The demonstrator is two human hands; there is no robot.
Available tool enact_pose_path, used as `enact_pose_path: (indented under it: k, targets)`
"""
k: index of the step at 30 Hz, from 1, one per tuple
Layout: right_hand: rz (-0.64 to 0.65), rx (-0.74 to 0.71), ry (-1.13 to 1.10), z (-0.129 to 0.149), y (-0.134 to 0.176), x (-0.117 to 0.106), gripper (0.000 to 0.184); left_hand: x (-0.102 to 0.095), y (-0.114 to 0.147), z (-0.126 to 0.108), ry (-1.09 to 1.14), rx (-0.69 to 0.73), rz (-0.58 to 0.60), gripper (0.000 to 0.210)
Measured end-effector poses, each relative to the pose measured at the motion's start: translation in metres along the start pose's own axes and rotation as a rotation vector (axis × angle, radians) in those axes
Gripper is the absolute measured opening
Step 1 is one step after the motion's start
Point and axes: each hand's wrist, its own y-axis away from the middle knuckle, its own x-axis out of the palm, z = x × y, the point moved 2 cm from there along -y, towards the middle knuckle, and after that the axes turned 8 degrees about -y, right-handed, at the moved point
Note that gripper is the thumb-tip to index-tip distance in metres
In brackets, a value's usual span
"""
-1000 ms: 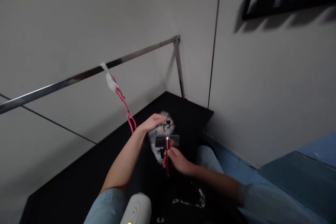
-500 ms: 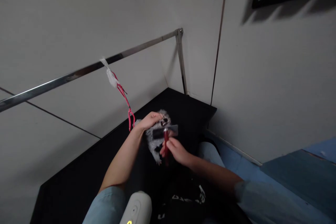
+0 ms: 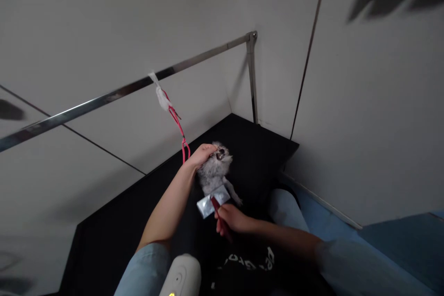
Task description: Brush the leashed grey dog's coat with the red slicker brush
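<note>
A small grey, fluffy dog [image 3: 214, 172] is on the black table, its head tipped up and its mouth partly open. My left hand [image 3: 204, 153] is closed on the dog's head beside the muzzle. In my right hand [image 3: 231, 218] is a slicker brush with a red handle and a wide silvery head [image 3: 213, 201]. The brush head lies over the dog's lower chest, near a front leg that sticks out to the right. The dog's hind part is hidden behind my left arm and the brush.
The black table [image 3: 263, 148] stands against pale walls. A metal bar [image 3: 132, 87] on a post crosses above it, with a red leash loop [image 3: 178, 122] hanging behind the dog. A white device [image 3: 182, 275] is close below me. Blue floor [image 3: 322, 212] shows at right.
My right hand has drawn the brush down from the dog's throat to its lower chest, turning the brush head. My left hand still holds the head. The view has shifted slightly left.
</note>
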Motion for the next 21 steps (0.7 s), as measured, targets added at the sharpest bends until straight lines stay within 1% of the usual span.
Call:
enact_pose_path:
  k: [1, 2, 4, 5, 6, 7, 9, 10, 11, 13, 14, 15, 16, 18, 19, 20, 21]
  targets:
    - [0.02, -0.017, -0.014, -0.002, -0.001, 0.001, 0.027, 0.0, -0.001, -0.001, 0.014, -0.009, -0.015, 0.045]
    - [0.006, -0.081, -0.039, -0.002, -0.003, 0.002, 0.027, 0.001, -0.001, -0.002, 0.029, -0.018, -0.027, 0.045]
    - [-0.083, -0.205, -0.071, 0.002, -0.006, 0.001, 0.027, 0.002, -0.001, -0.005, 0.047, -0.035, -0.038, 0.044]
    - [-0.12, -0.225, -0.067, 0.003, -0.007, 0.001, 0.027, 0.002, -0.001, -0.006, 0.057, -0.042, -0.047, 0.044]
    - [-0.139, -0.201, -0.052, 0.003, -0.008, 0.002, 0.028, 0.003, -0.001, -0.007, 0.069, -0.049, -0.058, 0.045]
    - [-0.116, -0.138, -0.037, 0.002, -0.008, 0.003, 0.029, 0.003, -0.001, -0.008, 0.082, -0.056, -0.069, 0.046]
    - [-0.027, -0.035, -0.035, 0.0, -0.006, 0.007, 0.031, 0.005, 0.0, -0.009, 0.112, -0.069, -0.08, 0.046]
    - [0.007, -0.036, -0.048, 0.001, -0.005, 0.008, 0.032, 0.005, 0.0, -0.009, 0.123, -0.072, -0.079, 0.045]
    - [0.01, -0.081, -0.063, 0.004, -0.004, 0.008, 0.033, 0.006, 0.0, -0.009, 0.131, -0.074, -0.074, 0.043]
    - [-0.062, -0.198, -0.07, 0.01, -0.003, 0.005, 0.034, 0.008, 0.0, -0.01, 0.145, -0.077, -0.077, 0.04]
    - [-0.112, -0.231, -0.062, 0.012, -0.003, 0.004, 0.034, 0.009, 0.0, -0.01, 0.153, -0.079, -0.09, 0.038]
    - [-0.141, -0.211, -0.045, 0.011, -0.003, 0.002, 0.034, 0.009, 0.0, -0.01, 0.164, -0.084, -0.105, 0.037]
    - [-0.134, -0.16, -0.031, 0.008, -0.003, 0.001, 0.035, 0.01, 0.0, -0.01, 0.18, -0.094, -0.117, 0.036]
    - [-0.055, -0.055, -0.017, 0.002, -0.001, 0.0, 0.037, 0.01, -0.001, -0.009, 0.216, -0.114, -0.125, 0.035]
    - [-0.014, -0.045, -0.018, 0.001, 0.0, -0.001, 0.038, 0.01, -0.002, -0.009, 0.229, -0.116, -0.122, 0.035]
    - [0.003, -0.074, -0.02, 0.002, 0.0, -0.003, 0.038, 0.01, -0.002, -0.009, 0.236, -0.111, -0.119, 0.035]
    - [-0.009, -0.134, -0.021, 0.005, -0.001, -0.006, 0.039, 0.01, -0.003, -0.008, 0.234, -0.102, -0.117, 0.035]
